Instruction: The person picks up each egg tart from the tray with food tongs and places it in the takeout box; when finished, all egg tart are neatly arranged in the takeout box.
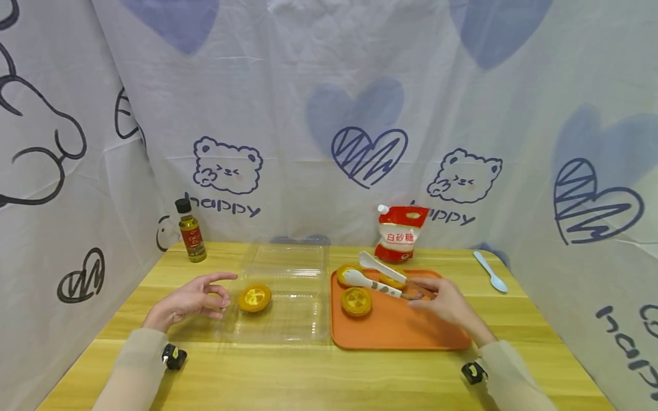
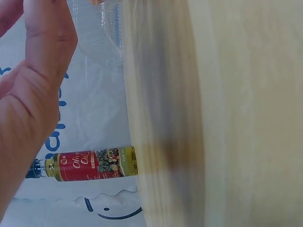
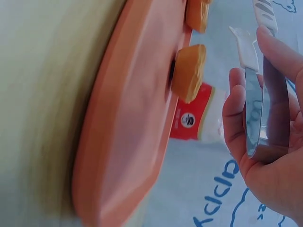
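My right hand [image 1: 443, 302] grips tongs [image 1: 377, 283] by their metal arms, with the white tips spread above the tarts at the left of the orange tray [image 1: 401, 334]. In the right wrist view, fingers and thumb curl round the tongs [image 3: 254, 104]. Three tarts lie on the tray, one [image 1: 356, 302] nearest the front and another [image 1: 392, 276] partly behind the tongs. One more tart [image 1: 255, 298] sits in the left part of the clear plastic container [image 1: 293, 331]. Beside that container's left side hovers my left hand [image 1: 194, 298], fingers loosely bent and holding nothing.
An olive oil bottle [image 1: 192, 233] stands at the back left of the wooden table [image 1: 288, 377]. Behind the tray is a red and white sugar bag [image 1: 400, 235]. A light blue spoon [image 1: 490, 272] lies at the back right. The container's lid [image 1: 288, 260] leans open toward the back.
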Action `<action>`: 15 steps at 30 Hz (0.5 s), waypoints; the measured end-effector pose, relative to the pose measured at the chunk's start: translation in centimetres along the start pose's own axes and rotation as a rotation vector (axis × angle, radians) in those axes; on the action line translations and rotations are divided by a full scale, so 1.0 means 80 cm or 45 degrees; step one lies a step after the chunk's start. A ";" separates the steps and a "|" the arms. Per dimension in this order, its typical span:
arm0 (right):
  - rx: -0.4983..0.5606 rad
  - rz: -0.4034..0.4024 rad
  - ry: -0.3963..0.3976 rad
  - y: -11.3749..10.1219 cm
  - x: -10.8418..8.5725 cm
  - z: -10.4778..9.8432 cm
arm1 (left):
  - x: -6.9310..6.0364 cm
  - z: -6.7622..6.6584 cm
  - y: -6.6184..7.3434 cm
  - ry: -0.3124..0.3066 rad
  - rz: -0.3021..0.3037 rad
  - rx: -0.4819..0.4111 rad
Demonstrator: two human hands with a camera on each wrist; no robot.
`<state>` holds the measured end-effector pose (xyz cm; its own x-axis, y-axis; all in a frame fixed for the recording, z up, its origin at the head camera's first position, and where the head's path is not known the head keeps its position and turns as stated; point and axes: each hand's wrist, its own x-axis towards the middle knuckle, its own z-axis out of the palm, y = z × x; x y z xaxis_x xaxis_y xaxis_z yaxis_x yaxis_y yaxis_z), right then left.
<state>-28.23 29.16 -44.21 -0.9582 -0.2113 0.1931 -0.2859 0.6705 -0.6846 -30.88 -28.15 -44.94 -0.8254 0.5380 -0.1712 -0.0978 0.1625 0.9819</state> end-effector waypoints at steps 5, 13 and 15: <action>-0.023 0.017 0.012 0.008 -0.006 -0.009 | 0.000 0.000 -0.001 -0.002 0.009 0.004; -0.063 0.019 0.032 0.018 -0.015 -0.018 | -0.001 -0.001 -0.001 0.010 0.002 0.002; -0.076 0.032 0.034 0.021 -0.016 -0.021 | -0.001 0.000 0.000 0.013 -0.002 0.004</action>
<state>-27.49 31.78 -44.44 -0.9648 -0.1756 0.1957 -0.2615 0.7166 -0.6466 -30.83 -28.21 -44.95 -0.8310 0.5291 -0.1718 -0.0974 0.1656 0.9814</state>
